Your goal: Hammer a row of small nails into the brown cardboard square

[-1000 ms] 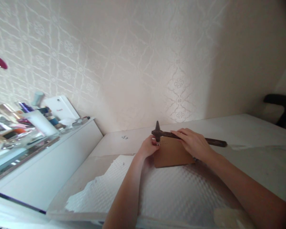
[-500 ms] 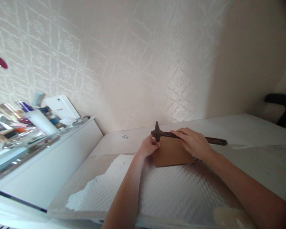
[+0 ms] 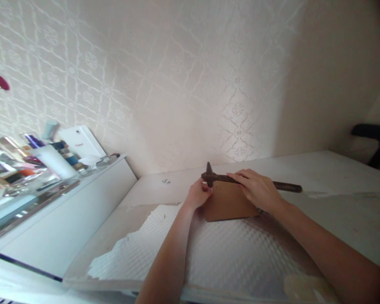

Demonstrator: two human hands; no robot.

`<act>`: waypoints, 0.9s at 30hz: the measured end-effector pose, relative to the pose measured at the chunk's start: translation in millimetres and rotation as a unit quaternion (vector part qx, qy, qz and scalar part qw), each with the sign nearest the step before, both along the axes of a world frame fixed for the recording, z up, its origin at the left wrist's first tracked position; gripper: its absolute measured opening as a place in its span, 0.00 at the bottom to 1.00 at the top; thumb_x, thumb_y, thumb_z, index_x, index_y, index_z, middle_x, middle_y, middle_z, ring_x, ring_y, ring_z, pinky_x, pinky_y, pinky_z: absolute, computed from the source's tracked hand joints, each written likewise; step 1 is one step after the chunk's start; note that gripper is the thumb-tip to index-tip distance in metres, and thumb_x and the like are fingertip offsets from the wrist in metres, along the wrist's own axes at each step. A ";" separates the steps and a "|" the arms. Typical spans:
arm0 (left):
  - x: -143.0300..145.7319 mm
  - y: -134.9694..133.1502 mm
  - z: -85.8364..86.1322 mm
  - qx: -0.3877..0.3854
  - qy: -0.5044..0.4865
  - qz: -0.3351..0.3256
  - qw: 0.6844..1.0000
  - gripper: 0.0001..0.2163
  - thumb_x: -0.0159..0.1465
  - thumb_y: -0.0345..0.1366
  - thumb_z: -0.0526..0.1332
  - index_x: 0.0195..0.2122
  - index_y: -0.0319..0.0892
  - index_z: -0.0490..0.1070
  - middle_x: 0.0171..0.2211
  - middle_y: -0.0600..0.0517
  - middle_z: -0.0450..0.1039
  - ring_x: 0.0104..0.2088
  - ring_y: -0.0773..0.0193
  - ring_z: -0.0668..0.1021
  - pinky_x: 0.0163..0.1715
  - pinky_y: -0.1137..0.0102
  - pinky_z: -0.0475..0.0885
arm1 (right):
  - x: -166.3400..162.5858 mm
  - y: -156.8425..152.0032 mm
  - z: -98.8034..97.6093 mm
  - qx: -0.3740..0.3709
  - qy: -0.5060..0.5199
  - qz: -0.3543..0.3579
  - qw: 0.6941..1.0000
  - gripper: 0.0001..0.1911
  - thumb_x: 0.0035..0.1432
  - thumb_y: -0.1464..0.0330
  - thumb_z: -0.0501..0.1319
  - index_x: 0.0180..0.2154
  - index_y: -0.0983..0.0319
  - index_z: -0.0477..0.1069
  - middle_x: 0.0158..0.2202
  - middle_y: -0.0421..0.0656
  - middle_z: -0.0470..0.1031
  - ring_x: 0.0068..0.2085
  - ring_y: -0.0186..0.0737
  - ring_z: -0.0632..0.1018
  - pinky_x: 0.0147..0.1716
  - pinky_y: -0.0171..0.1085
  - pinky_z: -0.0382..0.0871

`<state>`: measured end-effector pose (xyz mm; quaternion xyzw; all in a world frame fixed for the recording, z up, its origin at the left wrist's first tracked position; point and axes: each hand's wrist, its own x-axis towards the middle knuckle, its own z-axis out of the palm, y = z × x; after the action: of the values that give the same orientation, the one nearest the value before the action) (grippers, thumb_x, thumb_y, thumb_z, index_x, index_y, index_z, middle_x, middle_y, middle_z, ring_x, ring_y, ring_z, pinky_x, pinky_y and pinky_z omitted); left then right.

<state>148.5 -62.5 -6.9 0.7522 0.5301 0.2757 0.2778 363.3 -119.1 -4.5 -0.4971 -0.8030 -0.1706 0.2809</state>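
My right hand [image 3: 259, 188] is wrapped round the handle of a dark hammer [image 3: 209, 175], its head to the left and the handle end sticking out to the right. The hammer head is over the upper left corner of a brown board [image 3: 229, 202], which has a group of small dark dots near its top. Close under the head, the fingers of my left hand [image 3: 199, 193] are pinched together at the board's left edge. What they pinch, if anything, is too small to make out. The board rests on a white quilted sheet [image 3: 228, 257].
Several tiny grey pieces [image 3: 166, 181] lie on the table [image 3: 133, 192] near the wall. To the left stands a white cabinet [image 3: 72, 219], crowded on top with bottles and tubes [image 3: 55, 160] and a white box [image 3: 82, 141]. A black armrest-like shape [image 3: 375, 137] is at the far right.
Almost nothing differs. The hammer head and both hands stay in nearly the same place, with only a slight shift at my left fingers.
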 end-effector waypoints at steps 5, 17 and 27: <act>0.3 1.0 -2.1 0.008 -0.002 0.002 1.000 0.13 0.54 0.26 0.61 0.41 0.39 0.69 0.33 0.50 0.76 0.34 0.63 0.77 0.35 0.71 0.70 | -1.8 -1.5 1.5 -0.010 -0.005 -0.003 1.000 0.23 0.57 0.80 0.51 0.52 0.58 0.69 0.43 0.43 0.74 0.43 0.41 0.73 0.34 0.35 0.68; -1.3 3.2 -5.4 0.021 -0.006 -0.015 1.000 0.12 0.54 0.25 0.60 0.41 0.40 0.68 0.30 0.52 0.75 0.33 0.64 0.77 0.37 0.71 0.69 | 0.8 -0.1 0.8 0.003 -0.002 -0.011 1.000 0.24 0.57 0.79 0.52 0.53 0.59 0.69 0.44 0.44 0.74 0.44 0.41 0.73 0.33 0.35 0.68; 0.1 2.3 -3.6 0.013 0.002 -0.003 1.000 0.12 0.54 0.26 0.61 0.40 0.38 0.69 0.32 0.50 0.76 0.33 0.63 0.76 0.35 0.71 0.69 | 0.1 -0.9 0.5 0.018 -0.007 -0.006 1.000 0.23 0.56 0.80 0.53 0.52 0.59 0.70 0.43 0.43 0.74 0.42 0.40 0.73 0.32 0.34 0.68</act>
<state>148.6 -60.2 -10.5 0.7577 0.5251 0.2802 0.2678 363.5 -120.0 -3.9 -0.4955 -0.7989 -0.1901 0.2830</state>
